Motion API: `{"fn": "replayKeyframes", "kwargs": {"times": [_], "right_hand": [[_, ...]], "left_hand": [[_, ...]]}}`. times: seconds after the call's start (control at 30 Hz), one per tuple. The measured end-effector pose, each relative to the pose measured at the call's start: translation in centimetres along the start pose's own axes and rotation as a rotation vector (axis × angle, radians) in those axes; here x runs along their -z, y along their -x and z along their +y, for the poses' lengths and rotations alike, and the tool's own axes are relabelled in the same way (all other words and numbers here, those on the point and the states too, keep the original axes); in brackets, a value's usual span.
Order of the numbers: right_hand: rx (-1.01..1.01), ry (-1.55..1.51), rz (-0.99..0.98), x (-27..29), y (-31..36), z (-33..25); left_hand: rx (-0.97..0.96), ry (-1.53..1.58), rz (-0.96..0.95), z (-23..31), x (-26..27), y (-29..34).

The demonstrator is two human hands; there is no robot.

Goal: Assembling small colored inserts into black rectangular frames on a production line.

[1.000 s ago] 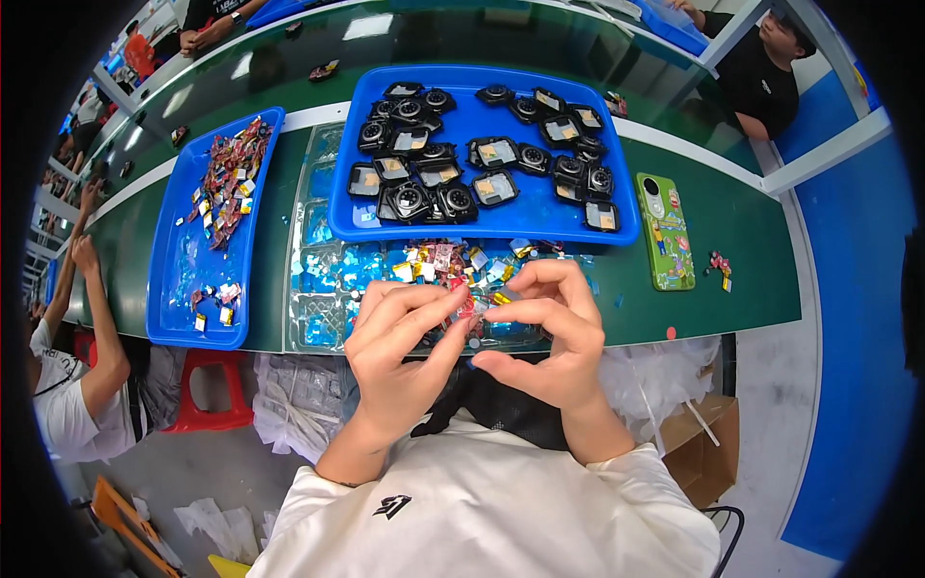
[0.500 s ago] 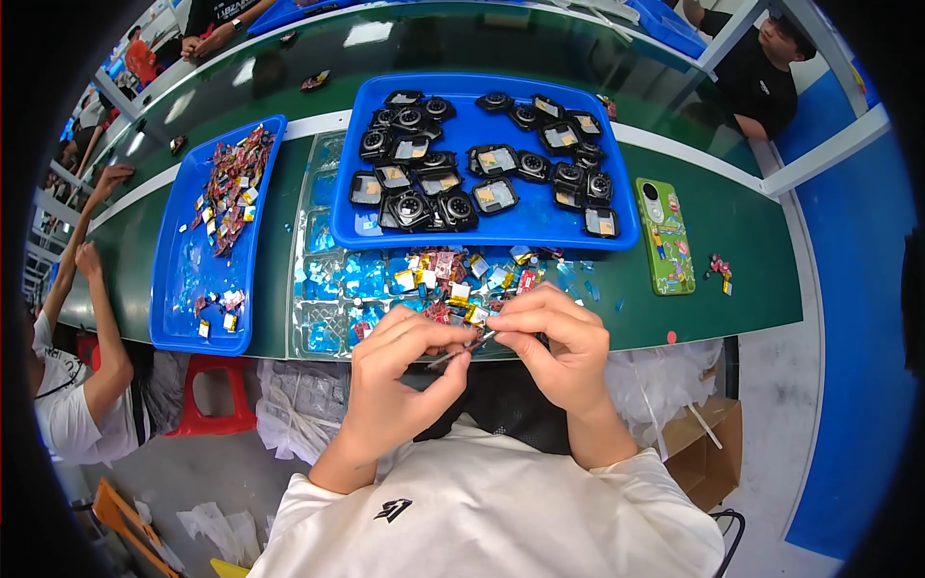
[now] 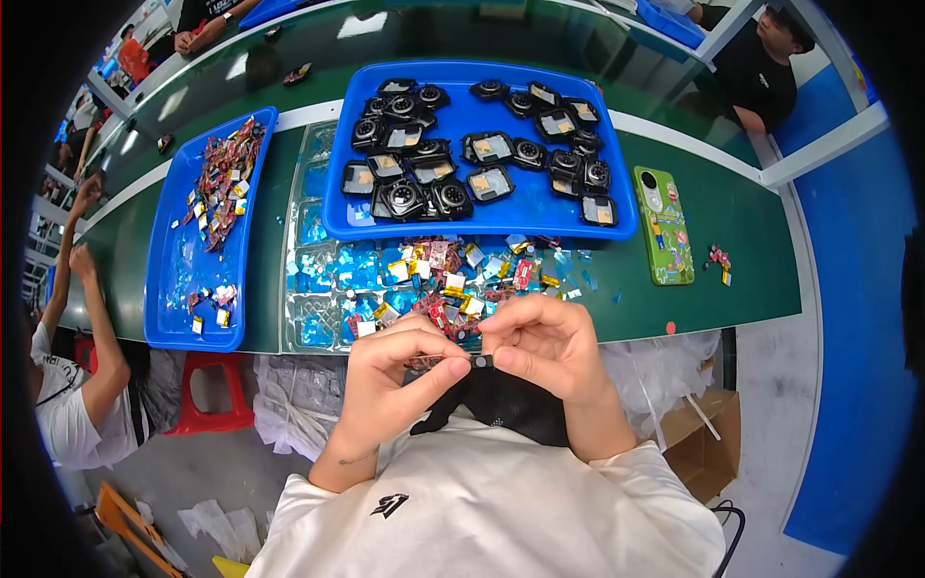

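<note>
Close in front of my body, both hands meet at the near table edge. My left hand (image 3: 405,371) is closed in a pinch on a small dark-red circuit board (image 3: 424,363), mostly covered by the fingers. At the fingertips of my right hand (image 3: 549,352), which is curled, sits a small dark part with a round grey face (image 3: 482,362); it lies between the two thumbs, and whether it is joined to the board cannot be seen. Just beyond the hands, a heap of small red boards and white-and-yellow battery cells (image 3: 453,284) lies on a clear plastic compartment tray (image 3: 301,279).
A large blue tray (image 3: 453,229) of black watch cases (image 3: 400,197) stands beyond the heap. Left of it, another blue tray (image 3: 164,308) bears more red boards and cells (image 3: 226,183). A green patterned phone (image 3: 665,231) lies at right. Another person's arm (image 3: 92,299) reaches in at left.
My fingertips have shifted slightly and the part between them has turned, so its round grey face now shows. The right index finger has lifted from the thumb. The whole view has tilted a little.
</note>
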State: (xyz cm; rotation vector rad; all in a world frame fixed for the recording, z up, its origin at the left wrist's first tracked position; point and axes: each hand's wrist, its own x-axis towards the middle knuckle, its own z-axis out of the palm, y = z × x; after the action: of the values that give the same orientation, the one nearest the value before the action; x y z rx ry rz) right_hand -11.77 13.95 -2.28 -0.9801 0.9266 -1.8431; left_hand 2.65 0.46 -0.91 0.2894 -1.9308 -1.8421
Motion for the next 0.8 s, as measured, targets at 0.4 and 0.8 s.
{"fn": "replayKeyframes", "kwargs": {"times": [0.4,0.8], "right_hand": [[-0.107,-0.165,0.008,0.2,0.2,0.5],[0.208,0.873,0.295,0.1,-1.1,-0.2]], "left_hand": [[0.059,0.184,-0.027,-0.9,-0.5,0.2],[0.022,0.106,0.039,-0.5,-0.4,0.4]]}}
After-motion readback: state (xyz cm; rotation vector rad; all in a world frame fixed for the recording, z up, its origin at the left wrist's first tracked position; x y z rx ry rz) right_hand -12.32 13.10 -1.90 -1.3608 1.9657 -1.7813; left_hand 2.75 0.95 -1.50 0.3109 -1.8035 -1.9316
